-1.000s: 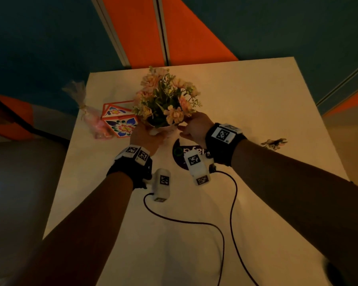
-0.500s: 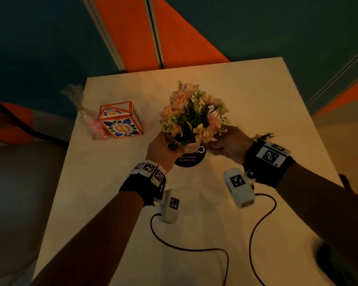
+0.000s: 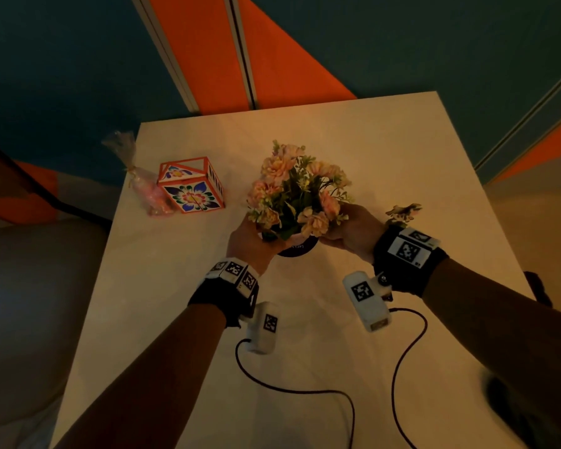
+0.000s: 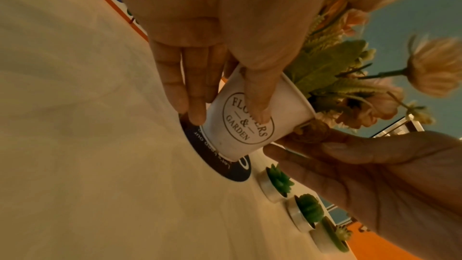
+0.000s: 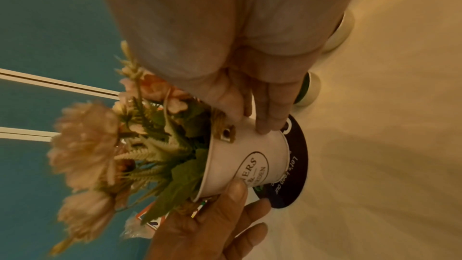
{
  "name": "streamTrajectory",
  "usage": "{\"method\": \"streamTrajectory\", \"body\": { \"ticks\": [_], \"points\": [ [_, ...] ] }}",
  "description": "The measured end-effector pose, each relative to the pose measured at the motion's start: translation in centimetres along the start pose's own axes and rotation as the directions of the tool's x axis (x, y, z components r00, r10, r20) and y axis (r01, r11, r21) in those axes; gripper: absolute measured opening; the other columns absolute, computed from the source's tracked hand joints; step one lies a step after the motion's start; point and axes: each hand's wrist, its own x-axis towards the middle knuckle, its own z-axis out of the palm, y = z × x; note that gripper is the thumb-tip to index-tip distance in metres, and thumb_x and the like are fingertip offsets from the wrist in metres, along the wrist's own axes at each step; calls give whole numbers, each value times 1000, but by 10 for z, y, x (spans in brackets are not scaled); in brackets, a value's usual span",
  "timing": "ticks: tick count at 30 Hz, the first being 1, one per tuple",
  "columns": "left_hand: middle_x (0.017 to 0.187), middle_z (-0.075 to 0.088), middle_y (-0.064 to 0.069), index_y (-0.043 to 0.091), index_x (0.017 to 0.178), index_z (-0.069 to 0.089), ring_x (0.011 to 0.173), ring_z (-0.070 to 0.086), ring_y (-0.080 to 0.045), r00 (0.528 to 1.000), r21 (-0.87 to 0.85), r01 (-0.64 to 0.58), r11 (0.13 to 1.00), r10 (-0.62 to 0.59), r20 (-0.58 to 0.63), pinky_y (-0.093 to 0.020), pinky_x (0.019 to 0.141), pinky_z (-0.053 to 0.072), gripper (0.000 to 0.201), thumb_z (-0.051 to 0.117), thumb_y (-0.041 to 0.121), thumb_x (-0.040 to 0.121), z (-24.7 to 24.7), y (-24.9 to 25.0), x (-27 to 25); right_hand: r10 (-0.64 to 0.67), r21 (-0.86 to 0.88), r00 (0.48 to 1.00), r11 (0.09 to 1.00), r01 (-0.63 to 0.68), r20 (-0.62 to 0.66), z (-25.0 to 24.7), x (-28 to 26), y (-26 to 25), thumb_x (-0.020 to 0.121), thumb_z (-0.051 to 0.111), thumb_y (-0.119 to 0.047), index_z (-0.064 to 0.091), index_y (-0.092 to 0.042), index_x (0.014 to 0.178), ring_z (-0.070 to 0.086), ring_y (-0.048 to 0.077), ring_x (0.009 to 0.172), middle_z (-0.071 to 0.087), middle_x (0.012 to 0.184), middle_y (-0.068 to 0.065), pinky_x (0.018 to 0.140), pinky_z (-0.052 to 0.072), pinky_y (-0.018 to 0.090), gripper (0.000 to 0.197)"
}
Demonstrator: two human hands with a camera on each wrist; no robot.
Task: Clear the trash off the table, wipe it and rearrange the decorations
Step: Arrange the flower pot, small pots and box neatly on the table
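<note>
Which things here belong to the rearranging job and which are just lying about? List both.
In the job: flower pot, held by left hand and right hand; dark round coaster under it.

Lying about: painted box, cellophane bag, three succulent tealights.

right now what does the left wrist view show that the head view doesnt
Only the left wrist view: the FLOWERS & GARDEN print on the white pot and three small green succulent candles in a row on the table.

Only the head view: the painted floral box with a cellophane bag beside it, and a loose flower sprig.

Both: the left hand and right hand holding the pot over the dark round coaster.
</note>
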Motion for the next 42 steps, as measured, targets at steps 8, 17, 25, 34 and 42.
{"method": "streamTrajectory", "body": {
  "ticks": [8,17,25,34,42],
  "points": [
    [121,62,-3,11,123,54,111,58,-21,999,-2,35,999,-35,-21,-20,78,36,65,79,40,71,1,7,-8,7,-13,999,1000,-7,-54,4,5,0,84,53,17,54,3,120,57,28,91,59,99,16,91,49,42,38],
    [116,65,3,17,122,53,107,60,-16,1000,-7,21,1000,-20,20,-18,78,39,63,81,36,70,-6,-1,-6,-104,-274,987,959,67,-122,2,2,5,80,61,13,49,-1,130,54,41,121,55,131,24,102,45,53,54],
    [118,59,-5,14,115,59,103,58,-20,907,290,-120,949,224,-356,-26,87,46,36,70,11,80,-107,-22,17,-73,-141,997,988,67,-36,-7,-45,22,73,74,4,63,-11,92,65,27,78,73,87,-2,66,56,31,27],
    [150,29,-5,19,145,29,130,43,-28,988,532,-32,846,109,-113,-43,104,42,87,78,11,73,-166,-17,78,-176,-482,892,790,380,416,97,-66,0,89,65,-16,64,-19,99,63,20,80,66,99,-5,77,55,33,11],
    [138,46,-7,20,142,38,123,49,-28,999,546,-51,836,37,37,-40,104,41,86,83,17,69,-165,-24,109,-234,-401,955,869,291,184,156,-19,-11,88,62,-4,45,-15,131,55,21,78,51,126,4,76,50,40,48]
  ]
}}
